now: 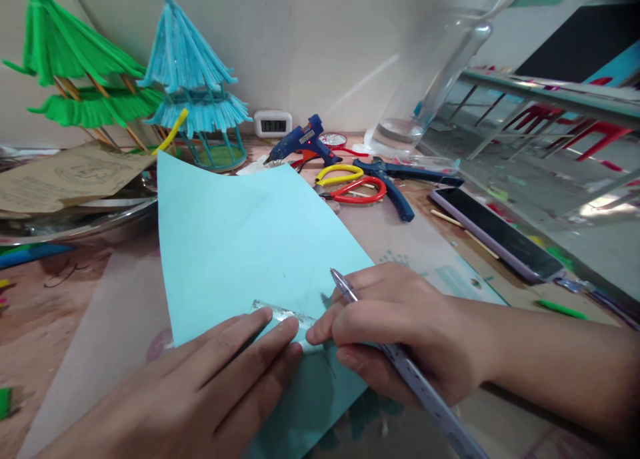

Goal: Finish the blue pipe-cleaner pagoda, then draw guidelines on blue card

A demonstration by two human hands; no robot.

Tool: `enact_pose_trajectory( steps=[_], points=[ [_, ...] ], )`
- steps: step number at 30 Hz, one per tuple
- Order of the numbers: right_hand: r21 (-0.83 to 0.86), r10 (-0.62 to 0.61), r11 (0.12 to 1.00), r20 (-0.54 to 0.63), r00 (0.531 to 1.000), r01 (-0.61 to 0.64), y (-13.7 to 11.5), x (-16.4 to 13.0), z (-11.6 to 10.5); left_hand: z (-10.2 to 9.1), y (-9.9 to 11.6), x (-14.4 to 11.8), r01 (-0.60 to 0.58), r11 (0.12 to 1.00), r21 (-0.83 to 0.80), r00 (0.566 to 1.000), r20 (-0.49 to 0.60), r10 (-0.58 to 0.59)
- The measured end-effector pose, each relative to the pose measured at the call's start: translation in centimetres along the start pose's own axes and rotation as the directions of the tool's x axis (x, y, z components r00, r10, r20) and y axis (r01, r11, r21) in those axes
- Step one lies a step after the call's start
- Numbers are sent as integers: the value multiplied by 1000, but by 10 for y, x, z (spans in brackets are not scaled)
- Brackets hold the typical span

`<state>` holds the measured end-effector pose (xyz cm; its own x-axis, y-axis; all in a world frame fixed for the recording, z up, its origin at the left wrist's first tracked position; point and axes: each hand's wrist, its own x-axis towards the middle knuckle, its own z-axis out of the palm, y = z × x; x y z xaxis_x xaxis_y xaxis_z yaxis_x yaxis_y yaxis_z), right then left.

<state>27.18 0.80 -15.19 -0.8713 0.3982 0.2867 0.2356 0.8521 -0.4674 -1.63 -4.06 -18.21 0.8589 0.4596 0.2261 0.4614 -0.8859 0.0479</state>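
A light blue sheet of paper [235, 245] lies on the table in front of me. My left hand [200, 385] presses flat on its near part, fingertips on a small clear ruler [280, 312]. My right hand [395, 325] grips a silver pen [425, 385], its tip down on the paper beside the ruler's end. The two hands nearly touch at the ruler.
Behind the paper lie a blue glue gun [300, 142], yellow and red scissors [350, 182], blue pliers [395, 179] and a phone [495, 232] at right. Green [75, 65] and blue [193, 79] pipe-cleaner pagodas stand at back left. A clear glass vase [430, 85] stands behind.
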Motion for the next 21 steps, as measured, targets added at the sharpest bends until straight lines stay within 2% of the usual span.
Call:
enact_pose_trajectory(
  steps=[7, 11, 14, 15, 18, 19, 21],
  points=[
    [22, -7, 1000, -21, 1000, 7, 1, 0, 0, -1, 2, 5, -3, 1000, 1, 999, -44, 3],
    [46, -14, 999, -37, 999, 16, 0, 2, -1, 9, 5, 7, 19, 999, 33, 997, -81, -16],
    [51, -8, 999, -45, 999, 10, -1, 3, -2, 18, 7, 5, 107, 993, 42, 983, -155, -100],
    [53, -8, 999, -49, 999, 11, -1, 3, -2, 20, 7, 4, 145, 989, 31, 979, -151, -139],
    [66, -19, 998, -76, 997, 24, 0, 3, -1, 22, 8, 3, 213, 977, -10, 976, -37, -213],
    [73, -22, 997, -85, 996, 28, 1, 4, -1, 22, 8, 3, 223, 975, -21, 974, -24, -224],
    [85, -25, 996, -102, 994, 34, 1, 4, 0, 22, 10, 5, 243, 969, -41, 967, -65, -246]
  ],
)
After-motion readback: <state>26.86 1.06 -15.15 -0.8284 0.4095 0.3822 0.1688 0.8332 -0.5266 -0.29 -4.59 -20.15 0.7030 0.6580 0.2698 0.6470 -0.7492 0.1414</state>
